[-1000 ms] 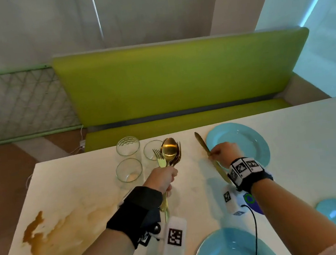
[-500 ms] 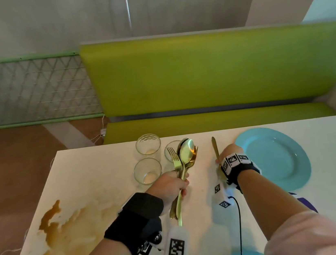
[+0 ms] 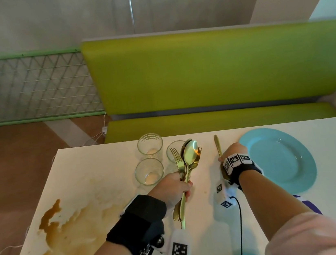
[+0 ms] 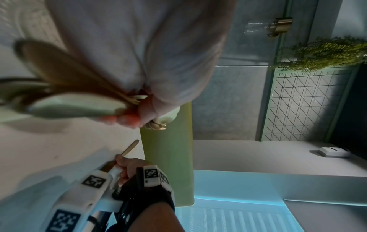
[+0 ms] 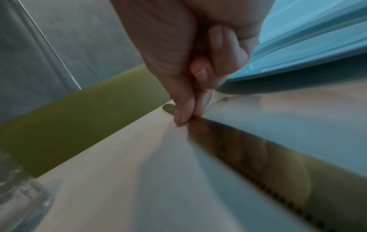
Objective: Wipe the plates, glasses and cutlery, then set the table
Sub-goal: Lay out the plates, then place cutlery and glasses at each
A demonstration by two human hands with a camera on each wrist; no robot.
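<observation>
We are in the table-setting step, laying cutlery. Our right hand (image 3: 231,152) pinches a gold knife (image 3: 217,144) against the bench (image 3: 88,176), just left of the far blue plate (image 3: 282,159). Our left hand (image 3: 170,188) grasps a bundle of gold forks and spoons (image 3: 186,161) near the three glasses (image 3: 149,144). Next we judge the right grip should release the knife, then draw another piece from the bundle.

Bright, even daylight from far right in head view; dim, bluish wrist views, blurred up close, bent at edges.
</observation>
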